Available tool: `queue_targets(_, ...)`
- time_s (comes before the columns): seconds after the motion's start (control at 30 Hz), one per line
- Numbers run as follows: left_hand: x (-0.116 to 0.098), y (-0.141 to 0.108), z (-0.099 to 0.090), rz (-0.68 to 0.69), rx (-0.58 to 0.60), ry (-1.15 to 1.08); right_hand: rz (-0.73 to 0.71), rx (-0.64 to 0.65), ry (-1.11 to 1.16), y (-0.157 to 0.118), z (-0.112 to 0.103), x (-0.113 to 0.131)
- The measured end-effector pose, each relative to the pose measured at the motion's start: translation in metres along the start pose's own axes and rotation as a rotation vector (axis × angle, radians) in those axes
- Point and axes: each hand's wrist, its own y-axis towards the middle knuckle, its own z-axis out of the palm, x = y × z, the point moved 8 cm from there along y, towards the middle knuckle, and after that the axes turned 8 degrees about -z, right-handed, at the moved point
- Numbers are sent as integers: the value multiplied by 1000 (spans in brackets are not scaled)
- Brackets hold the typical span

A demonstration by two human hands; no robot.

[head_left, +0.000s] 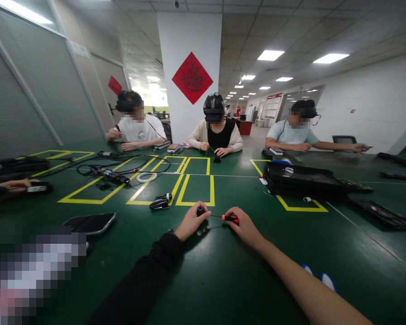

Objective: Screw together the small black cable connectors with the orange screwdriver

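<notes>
My right hand (242,224) is closed around the orange and black handle of a screwdriver (224,217). The thin metal shaft points left, its tip close to my left hand (192,221); whether it touches anything there I cannot tell. Pinched in my left fingers is a small black rounded piece (200,211), mostly hidden by the hand, so its kind does not show. Both hands are just above the green table (209,280). Beyond my left hand lie small black parts (160,201) with a white end.
Yellow tape rectangles (212,189) mark the table. Black cables (122,174) and a white ring (146,177) lie left of centre. Black trays (297,178) are stacked at right, a phone-like slab (91,223) at left. Three people sit opposite; another person's hand (15,186) is at far left.
</notes>
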Motion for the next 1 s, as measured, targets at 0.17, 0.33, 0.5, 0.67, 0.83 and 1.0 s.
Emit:
queue_targets(0.17,-2,-2,0,-14,0,3,19,-1,-3,1,1,-2)
queue_targets(0.33,-2,-2,1,-3,19,0,16,19,23,1,1,-1)
queue_targets(0.5,-1,0,1,41,6,25,29,-26,37,0,-4,1)
queue_targets(0.67,0,0,1,60,5,34,31,-47,38,-1,-6,0)
queue_targets(0.83,2,1,1,41,-5,31,41,-55,51,-1,-6,-1)
queue_targets(1.0,0,1,1,40,-4,39,42,-59,48,-1,-6,-1)
